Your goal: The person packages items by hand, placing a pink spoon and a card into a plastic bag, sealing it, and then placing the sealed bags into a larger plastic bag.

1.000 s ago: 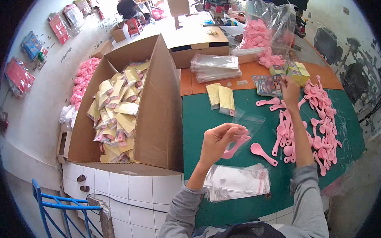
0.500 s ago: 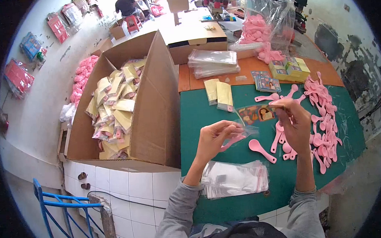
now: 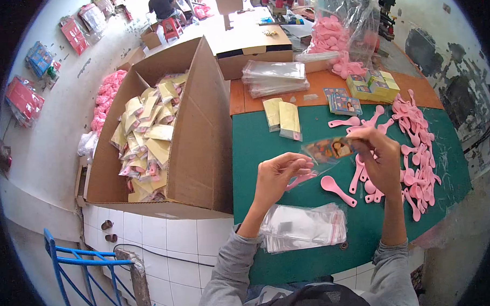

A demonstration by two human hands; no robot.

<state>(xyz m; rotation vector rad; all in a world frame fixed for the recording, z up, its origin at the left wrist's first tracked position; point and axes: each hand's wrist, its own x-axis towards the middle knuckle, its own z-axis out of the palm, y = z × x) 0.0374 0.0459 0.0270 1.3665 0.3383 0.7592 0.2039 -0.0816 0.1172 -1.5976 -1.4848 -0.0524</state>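
Observation:
Over the green table, my left hand (image 3: 281, 176) is closed, pinching the edge of a clear plastic bag, with a pink spoon handle (image 3: 301, 179) showing below its fingers. My right hand (image 3: 379, 156) grips the right end of a colourful printed card (image 3: 331, 149), which lies at least partly within the clear plastic. A single pink spoon (image 3: 338, 191) rests on the table below the card. Near my wrists lies a stack of clear bags (image 3: 304, 226). More pink spoons (image 3: 415, 163) are heaped at the right, close to my right hand.
At the left stands a large cardboard box (image 3: 198, 133) holding many packed bags (image 3: 147, 129). Two packets (image 3: 281, 118), printed cards (image 3: 344, 102), yellow-edged card stacks (image 3: 373, 87) and clear bags (image 3: 273, 76) lie farther back. A person (image 3: 162, 7) sits in the background.
The card has shifted slightly left, toward my left hand, and the clear plastic now covers more of it. Both hands keep nearly the same places.

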